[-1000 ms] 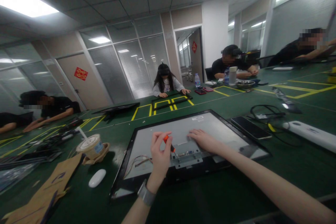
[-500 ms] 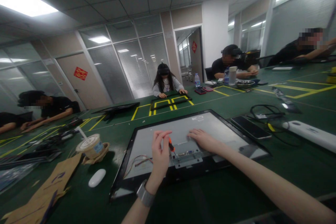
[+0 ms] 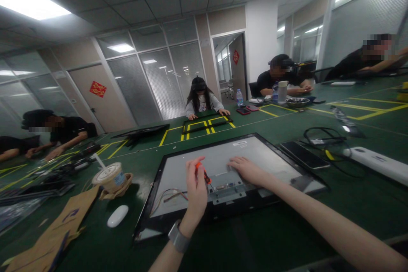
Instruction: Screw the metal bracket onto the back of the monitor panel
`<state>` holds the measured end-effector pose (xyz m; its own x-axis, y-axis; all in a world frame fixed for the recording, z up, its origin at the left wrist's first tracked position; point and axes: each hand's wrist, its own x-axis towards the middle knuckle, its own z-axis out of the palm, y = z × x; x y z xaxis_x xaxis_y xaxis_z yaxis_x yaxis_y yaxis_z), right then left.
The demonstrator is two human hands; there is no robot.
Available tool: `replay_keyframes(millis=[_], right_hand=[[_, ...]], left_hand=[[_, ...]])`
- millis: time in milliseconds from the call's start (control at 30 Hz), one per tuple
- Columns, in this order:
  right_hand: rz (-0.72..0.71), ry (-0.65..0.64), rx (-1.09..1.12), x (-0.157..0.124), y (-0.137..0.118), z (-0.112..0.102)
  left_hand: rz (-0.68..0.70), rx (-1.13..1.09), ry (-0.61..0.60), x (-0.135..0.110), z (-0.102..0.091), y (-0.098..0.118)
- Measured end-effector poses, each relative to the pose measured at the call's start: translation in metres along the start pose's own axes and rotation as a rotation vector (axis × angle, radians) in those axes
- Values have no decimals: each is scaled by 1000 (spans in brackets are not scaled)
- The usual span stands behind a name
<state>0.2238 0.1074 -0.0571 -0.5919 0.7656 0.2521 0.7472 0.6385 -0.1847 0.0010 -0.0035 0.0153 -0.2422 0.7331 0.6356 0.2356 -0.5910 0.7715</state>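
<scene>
Green table (image 3: 255, 242): screwdriver (image 3: 205, 176) inside left grip (image 3: 196, 191).

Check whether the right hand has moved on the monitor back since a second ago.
No. The right hand lies flat at the same spot, just beyond the metal port bracket on the monitor back.

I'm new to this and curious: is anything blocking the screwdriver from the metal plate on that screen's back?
Nothing visible. The left hand holds the screwdriver tip-down at the metal plate; loose wires lie left of it, the right hand rests right of it.
</scene>
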Motion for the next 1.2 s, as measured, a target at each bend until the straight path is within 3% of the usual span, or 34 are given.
replay_keyframes(millis=[133,367,633,800,1000,1200], right_hand=[[2,7,5,0,0,0],[1,4,4,0,-2,-1],[3,2,11,-1,0,0],[4,-2,3,-1,-1,-1],[7,5,2,0,-1,0],[1,-4,-9,0,-1,-2]], left_hand=[[-28,-84,-14,0,-2,-1],[72,55,-2,4,-3,4],[-34,-56,15,2,-3,2],[54,46,27,6,-3,4],[63,80,73,5,-2,3],[9,3,9,3,-4,4]])
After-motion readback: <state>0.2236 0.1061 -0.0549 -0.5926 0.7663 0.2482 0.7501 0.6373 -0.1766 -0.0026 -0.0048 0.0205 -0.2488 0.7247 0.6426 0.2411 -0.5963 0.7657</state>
